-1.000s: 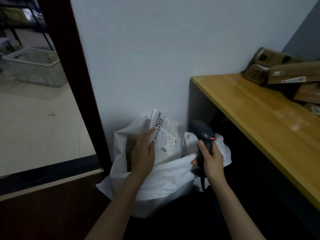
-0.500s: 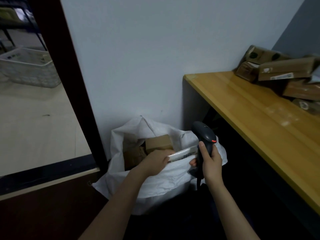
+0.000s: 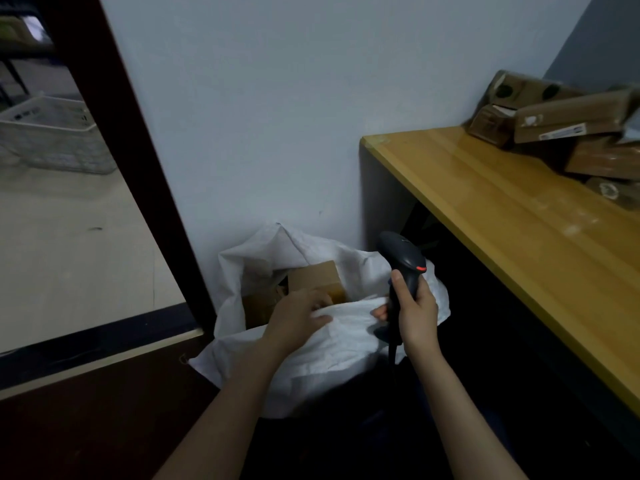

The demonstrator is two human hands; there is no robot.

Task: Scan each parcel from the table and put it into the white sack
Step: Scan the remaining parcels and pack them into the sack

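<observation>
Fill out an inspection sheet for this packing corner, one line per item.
Surface: wooden table, glossy top, set against the wall.
Job's things: brown parcels heaped at the table's far end; white sack open on the floor, brown box inside.
Clutter: nothing seen.
Grippers: left hand at the sack's front rim, grip unclear; right hand grips the scanner.
Cables: scanner cord hangs below the handle.
Surroundings: dark door frame; white basket on the floor beyond.
</observation>
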